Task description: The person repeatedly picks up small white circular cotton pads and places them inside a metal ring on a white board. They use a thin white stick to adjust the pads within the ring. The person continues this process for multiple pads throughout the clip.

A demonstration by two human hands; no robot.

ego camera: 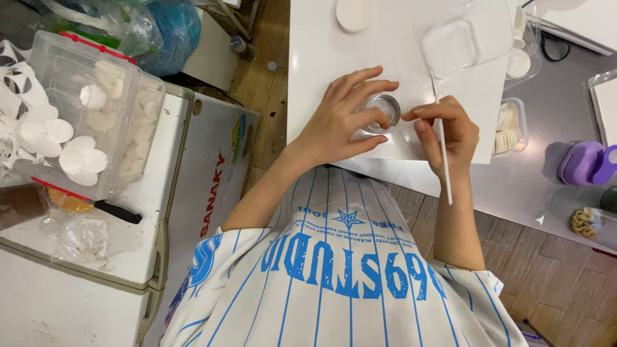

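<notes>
On the white counter (321, 38), near its front edge, the left hand (337, 122) spreads its fingers around a small round metal ring (380, 112) and steadies it. The right hand (450, 132) pinches a thin white stick (442, 141) beside the ring. Keeping the ring pressed flat and the stick low looks wise.

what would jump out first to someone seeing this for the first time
At centre, the left hand cups a small round clear glass cup on the white board, while the right hand beside it pinches a thin white stick. At far left, a clear plastic storage box with red clips full of white round discs sits on a white chest lid.
</notes>
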